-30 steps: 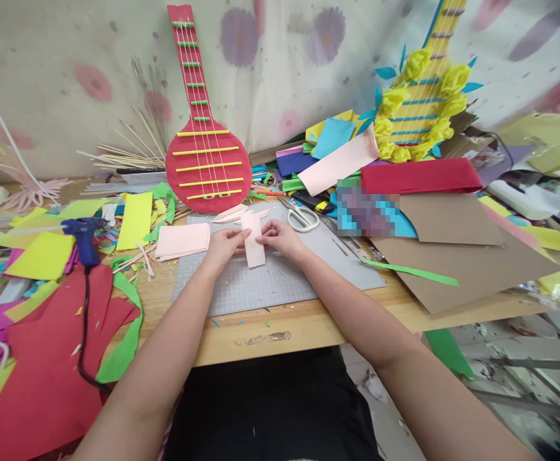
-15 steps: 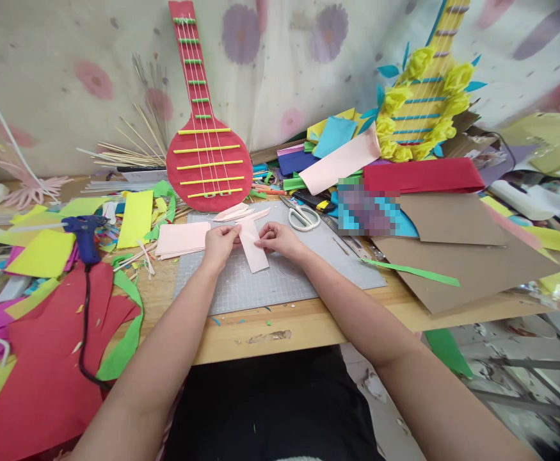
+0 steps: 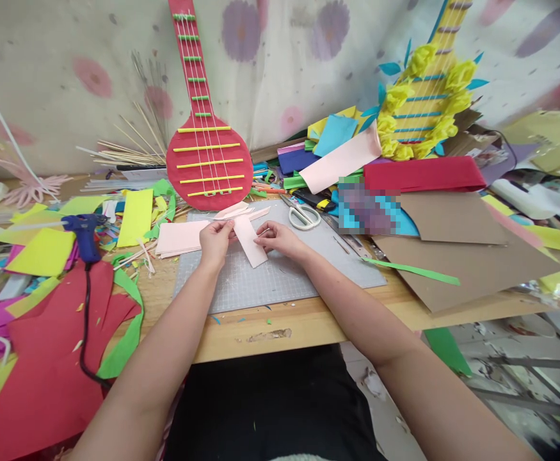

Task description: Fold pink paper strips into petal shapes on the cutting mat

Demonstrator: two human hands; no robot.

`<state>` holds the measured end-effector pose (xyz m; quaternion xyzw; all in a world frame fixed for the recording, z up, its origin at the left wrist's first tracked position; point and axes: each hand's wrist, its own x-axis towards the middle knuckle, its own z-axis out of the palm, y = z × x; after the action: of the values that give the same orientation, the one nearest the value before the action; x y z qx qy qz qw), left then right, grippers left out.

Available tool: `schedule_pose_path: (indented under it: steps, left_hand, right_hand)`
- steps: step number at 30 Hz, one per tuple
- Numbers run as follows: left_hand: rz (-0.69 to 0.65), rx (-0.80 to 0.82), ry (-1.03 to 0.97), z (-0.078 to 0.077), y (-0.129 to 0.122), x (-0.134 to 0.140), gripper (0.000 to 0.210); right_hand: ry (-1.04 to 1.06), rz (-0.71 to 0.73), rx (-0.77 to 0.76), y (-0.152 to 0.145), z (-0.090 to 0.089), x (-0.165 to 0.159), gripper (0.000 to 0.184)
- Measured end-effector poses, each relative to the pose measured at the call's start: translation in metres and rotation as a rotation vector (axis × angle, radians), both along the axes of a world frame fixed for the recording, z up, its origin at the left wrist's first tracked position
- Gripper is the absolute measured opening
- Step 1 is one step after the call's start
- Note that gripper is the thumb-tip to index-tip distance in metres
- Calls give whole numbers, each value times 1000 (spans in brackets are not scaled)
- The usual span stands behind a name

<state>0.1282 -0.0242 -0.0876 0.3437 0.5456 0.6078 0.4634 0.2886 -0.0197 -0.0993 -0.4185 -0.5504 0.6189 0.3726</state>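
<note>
A pale pink strip of paper (image 3: 250,242) is held between my two hands, above the grey cutting mat (image 3: 284,282). My left hand (image 3: 216,243) pinches its upper left edge. On its right edge, the thumb and fingertips of my right hand (image 3: 280,240) are closed. A stack of pale pink paper pieces (image 3: 180,238) lies just left of my left hand. Narrow pink paper scraps (image 3: 234,210) rest on the mat beyond the strip. White-handled scissors (image 3: 304,216) lie on the mat, past my right hand.
A red paper lute (image 3: 210,163) stands behind the mat, and a yellow one with paper flowers (image 3: 418,109) at back right. At left are a blue glue gun (image 3: 84,237) and red paper (image 3: 54,346). Brown cardboard (image 3: 472,269) covers the table's right side.
The pink strip has risen slightly and shifted a little to the left. My left hand has moved slightly up and left with it; my right hand has barely moved.
</note>
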Motion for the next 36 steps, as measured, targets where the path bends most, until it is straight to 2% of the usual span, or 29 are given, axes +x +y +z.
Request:
schedule_pose_path:
  steps: [4,6,10,14,17,21,27,36]
  left_hand:
    - [70,29,-50,-1,3,-3,14]
    - [42,14,-70,0,2,-4,20]
    - [-180,-71,-91,4,-4,-1,36]
    - [-337,-141,65,0,-8,7,26]
    - [-331,-129,136,-3,-8,11,17]
    - [-275,-102,136,-3,-8,10,16]
    - [-372,-135,123,-2,-11,11,15]
    - [-386,-119,128,-6,-9,11,20]
  right_hand:
    - [-24,16,8,3,-4,2,35]
    - [-45,-12,29,5,-6,2,34]
    - [-35,-125,84,8,-7,1,31]
    - [-6,-234,124,9,-4,1,29]
    - [6,-253,139,8,-2,2,30]
    - [3,-237,139,9,-3,2,30]
    - [-53,-314,179,11,-4,3,26]
    - [-21,-304,181,11,-4,3,28]
